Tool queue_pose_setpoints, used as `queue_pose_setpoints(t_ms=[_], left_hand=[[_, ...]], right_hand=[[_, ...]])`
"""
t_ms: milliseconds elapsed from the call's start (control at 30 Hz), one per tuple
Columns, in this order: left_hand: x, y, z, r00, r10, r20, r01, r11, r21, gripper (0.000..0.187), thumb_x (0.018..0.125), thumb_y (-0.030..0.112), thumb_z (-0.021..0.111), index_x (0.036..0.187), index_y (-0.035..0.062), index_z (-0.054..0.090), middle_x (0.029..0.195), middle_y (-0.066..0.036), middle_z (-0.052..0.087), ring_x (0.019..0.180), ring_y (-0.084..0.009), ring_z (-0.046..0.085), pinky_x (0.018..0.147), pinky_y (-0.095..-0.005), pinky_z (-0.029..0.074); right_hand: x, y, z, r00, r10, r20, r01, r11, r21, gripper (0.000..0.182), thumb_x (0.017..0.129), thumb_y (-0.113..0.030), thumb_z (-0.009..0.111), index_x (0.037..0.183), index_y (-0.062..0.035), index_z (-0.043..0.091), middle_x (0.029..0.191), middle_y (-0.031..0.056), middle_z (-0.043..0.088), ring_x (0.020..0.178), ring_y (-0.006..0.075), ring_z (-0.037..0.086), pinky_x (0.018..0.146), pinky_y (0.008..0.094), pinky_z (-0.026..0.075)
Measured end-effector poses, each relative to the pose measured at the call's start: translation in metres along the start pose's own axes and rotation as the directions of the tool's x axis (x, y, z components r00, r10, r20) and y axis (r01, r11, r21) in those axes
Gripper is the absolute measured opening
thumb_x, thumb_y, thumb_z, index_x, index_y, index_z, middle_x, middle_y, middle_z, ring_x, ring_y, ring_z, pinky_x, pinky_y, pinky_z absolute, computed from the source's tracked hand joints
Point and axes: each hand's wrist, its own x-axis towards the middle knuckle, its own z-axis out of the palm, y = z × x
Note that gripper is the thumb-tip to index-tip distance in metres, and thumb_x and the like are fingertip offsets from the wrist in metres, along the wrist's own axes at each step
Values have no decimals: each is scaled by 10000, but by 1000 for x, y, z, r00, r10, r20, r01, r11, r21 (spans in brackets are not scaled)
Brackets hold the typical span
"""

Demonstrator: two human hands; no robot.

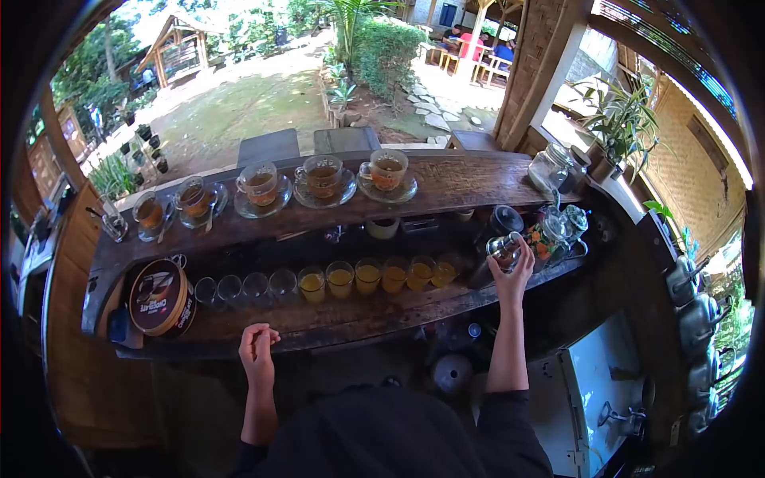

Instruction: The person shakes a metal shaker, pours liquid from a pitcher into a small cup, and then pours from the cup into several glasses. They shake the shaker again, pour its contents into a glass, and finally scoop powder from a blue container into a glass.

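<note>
My right hand is closed around a small shiny metal-and-glass container, at the right end of the lower wooden counter. Beside it stand a dark jar and glass jars with colourful contents. My left hand hovers at the counter's front edge, fingers curled together; whether they hold anything is too small to tell. Between my hands runs a row of glasses with orange-yellow drink. Several empty glasses continue that row leftward.
Glass cups of tea on saucers line the upper counter. A round chocolate tub stands at the left end, a clear jar at the upper right. Below right is a white cabinet. People sit far off outside.
</note>
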Motion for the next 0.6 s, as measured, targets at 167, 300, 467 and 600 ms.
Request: queue_pose_setpoints(t_ms=[167, 300, 467, 600], left_hand=[[-2, 4, 31, 998, -14, 66, 17, 999, -48, 100, 898, 8, 461, 963, -13, 535, 811, -74, 589, 732, -105, 549, 705, -245, 470], [-3, 11, 55, 989, 22, 148, -8, 995, -99, 107, 900, 13, 457, 969, -18, 534, 812, -82, 591, 741, -118, 560, 708, -251, 470], [0, 36, 80, 954, 32, 297, 40, 972, -233, 157, 860, 5, 516, 1016, 10, 534, 874, -82, 591, 815, -126, 568, 763, -270, 463], [-13, 44, 125, 793, -109, 600, 204, 975, -93, 393, 823, 64, 610, 1190, 37, 469, 1066, -96, 557, 1006, -152, 530, 863, -300, 437]], right_hand=[[-13, 18, 23, 985, 163, 49, -169, 910, 380, 936, 591, -139, 833, 1340, -42, 280, 1275, 172, 380, 1188, 323, 410, 1006, 391, 343], [-11, 13, 7, 998, 57, 20, -60, 948, 313, 889, 599, -115, 823, 1312, -40, 297, 1265, 178, 381, 1175, 303, 420, 984, 376, 364], [-51, 15, -40, 992, 85, 91, -122, 808, 576, 937, 603, -99, 817, 1314, -100, 206, 1234, 167, 404, 1089, 286, 476, 908, 400, 421], [-49, -5, -53, 924, -54, 378, -338, 343, 876, 996, 605, -157, 828, 1325, -184, 141, 1251, 184, 399, 1102, 287, 489, 881, 400, 443]])
